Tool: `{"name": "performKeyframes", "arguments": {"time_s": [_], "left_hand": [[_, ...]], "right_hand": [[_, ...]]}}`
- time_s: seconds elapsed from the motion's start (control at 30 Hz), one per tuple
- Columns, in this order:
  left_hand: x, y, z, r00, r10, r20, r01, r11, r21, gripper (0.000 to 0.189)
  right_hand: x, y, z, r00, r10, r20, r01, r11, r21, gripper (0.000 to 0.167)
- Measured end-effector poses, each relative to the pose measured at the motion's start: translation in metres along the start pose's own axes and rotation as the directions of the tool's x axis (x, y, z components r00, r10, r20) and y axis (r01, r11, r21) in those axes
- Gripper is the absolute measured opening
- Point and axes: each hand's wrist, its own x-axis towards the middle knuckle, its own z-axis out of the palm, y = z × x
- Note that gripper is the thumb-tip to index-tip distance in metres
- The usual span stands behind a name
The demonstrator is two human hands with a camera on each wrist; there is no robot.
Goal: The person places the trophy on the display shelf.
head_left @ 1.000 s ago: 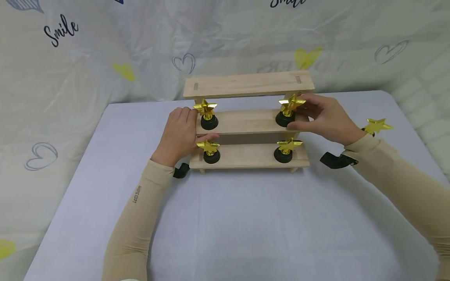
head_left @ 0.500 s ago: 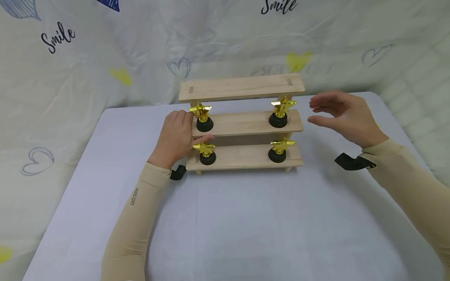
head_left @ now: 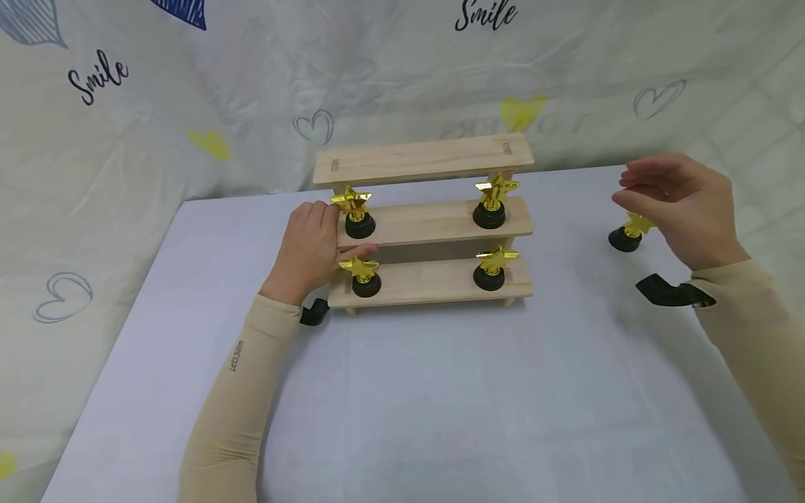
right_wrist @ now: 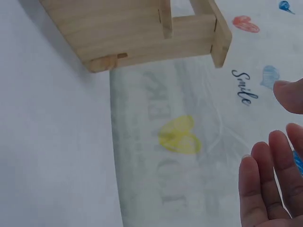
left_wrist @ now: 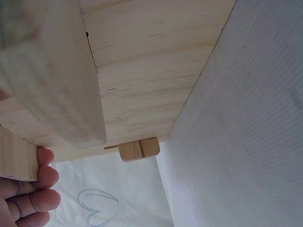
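A three-tier wooden shelf [head_left: 434, 223] stands near the back of the table. My left hand [head_left: 305, 244] grips its left side at the middle tier; in the left wrist view the fingertips [left_wrist: 47, 201] curl round a wooden edge. Two gold star trophies on black bases stand on the middle tier, left trophy [head_left: 360, 223] and right trophy [head_left: 490, 214]. The lower tier bears a left trophy [head_left: 366, 283] and a right trophy [head_left: 490, 278]. Another trophy [head_left: 625, 239] stands on the table at right, partly hidden by my right hand [head_left: 692, 209], which holds nothing, thumb and fingers apart.
A white cloth covers the table [head_left: 440, 398]. Behind it hangs a pale sheet [head_left: 251, 84] printed with hearts and "Smile". The top tier [head_left: 424, 159] overhangs the back of the middle one.
My right hand has let go of the right trophy on the middle tier and moved right, over to the trophy on the table. The left hand keeps its grip on the shelf.
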Motion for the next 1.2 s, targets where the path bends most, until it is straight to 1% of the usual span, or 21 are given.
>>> {"name": "performKeyframes", "arguments": {"time_s": [0.2, 0.27, 0.37, 0.53, 0.63, 0.67, 0.73, 0.77, 0.8, 0.87, 0.9, 1.07, 1.13, 1.2], "left_hand": [[0.001, 0.001, 0.000, 1.000, 0.002, 0.001, -0.002, 1.000, -0.003, 0.093], [0.000, 0.001, 0.000, 1.000, 0.000, 0.006, 0.000, 1.000, -0.003, 0.092], [0.000, 0.001, 0.000, 1.000, -0.001, 0.004, 0.001, 1.000, -0.003, 0.092], [0.000, 0.001, 0.000, 1.000, -0.001, -0.002, 0.001, 1.000, -0.002, 0.092], [0.000, 0.001, 0.001, 1.000, -0.006, 0.000, 0.006, 1.000, -0.008, 0.095], [0.000, 0.001, 0.000, 1.000, -0.008, 0.004, 0.008, 1.000, -0.011, 0.095], [0.000, 0.002, 0.001, 1.000, -0.013, 0.008, 0.013, 1.000, -0.015, 0.099], [0.001, 0.002, 0.001, 1.000, -0.014, 0.005, 0.014, 1.000, -0.016, 0.100], [0.001, 0.002, 0.000, 1.000, -0.013, 0.007, 0.013, 1.000, -0.015, 0.100], [0.001, 0.001, 0.001, 1.000, -0.008, 0.004, 0.009, 1.000, -0.014, 0.100], [0.001, 0.001, 0.001, 1.000, -0.005, 0.001, 0.005, 1.000, -0.010, 0.100], [0.001, 0.001, 0.002, 1.000, -0.002, -0.014, 0.002, 1.000, -0.015, 0.098], [0.001, 0.001, 0.002, 1.000, -0.005, -0.016, 0.004, 1.000, -0.017, 0.098], [0.001, 0.000, 0.002, 1.000, -0.011, -0.012, 0.011, 1.000, -0.017, 0.099]], "right_hand": [[-0.003, 0.014, -0.020, 0.997, -0.033, -0.073, 0.039, 0.996, 0.082, 0.044], [-0.004, 0.018, -0.026, 0.995, -0.040, -0.092, 0.048, 0.995, 0.087, 0.045], [-0.006, 0.022, -0.034, 0.992, -0.039, -0.123, 0.047, 0.997, 0.065, 0.045], [-0.008, 0.028, -0.045, 0.983, 0.015, -0.181, -0.010, 1.000, 0.027, 0.046], [-0.011, 0.032, -0.051, 0.974, 0.043, -0.221, -0.040, 0.999, 0.017, 0.046], [-0.012, 0.034, -0.053, 0.971, 0.048, -0.233, -0.049, 0.999, 0.003, 0.046], [-0.014, 0.037, -0.056, 0.963, 0.068, -0.262, -0.098, 0.990, -0.103, 0.044], [-0.015, 0.038, -0.056, 0.958, 0.075, -0.278, -0.124, 0.979, -0.164, 0.044], [-0.017, 0.039, -0.057, 0.953, 0.085, -0.291, -0.153, 0.963, -0.220, 0.043], [-0.018, 0.041, -0.059, 0.945, 0.102, -0.312, -0.207, 0.922, -0.326, 0.042], [-0.019, 0.042, -0.060, 0.941, 0.106, -0.322, -0.224, 0.907, -0.356, 0.042], [-0.021, 0.048, -0.062, 0.931, 0.128, -0.342, -0.245, 0.913, -0.327, 0.044], [-0.021, 0.051, -0.063, 0.931, 0.130, -0.342, -0.250, 0.909, -0.334, 0.044], [-0.021, 0.053, -0.063, 0.933, 0.129, -0.336, -0.239, 0.920, -0.311, 0.045]]}}
